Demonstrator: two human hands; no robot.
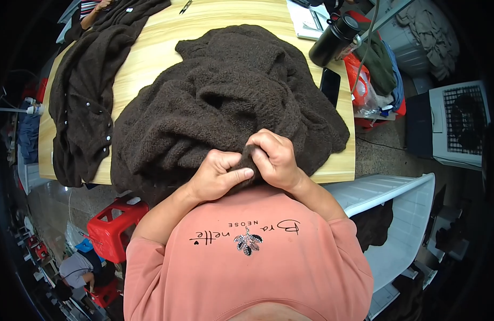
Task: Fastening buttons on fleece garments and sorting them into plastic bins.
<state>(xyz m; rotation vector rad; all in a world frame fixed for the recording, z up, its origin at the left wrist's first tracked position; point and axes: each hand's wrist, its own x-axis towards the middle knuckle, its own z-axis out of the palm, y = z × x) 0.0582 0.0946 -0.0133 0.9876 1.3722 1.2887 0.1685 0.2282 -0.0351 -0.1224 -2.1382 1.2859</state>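
A large dark brown knitted garment [225, 91] lies heaped over the middle of the table, its near edge drawn up against my chest. My left hand [220, 174] pinches a fold of it, with the thumb stretched along the cloth. Right beside it, my right hand [273, 158] has its fingers curled round the same bunched edge. Between the two hands a small piece of the knit sticks up. What lies inside the fold is hidden.
Along the left side of the wooden table [332, 160] lies another brown garment with pale buttons [86, 117]. A black bottle [335, 40] and phone [330, 85] are at right. Around me are a red stool [116, 227] and a white bin [402, 214]. Another person's hand [102, 5] shows far left.
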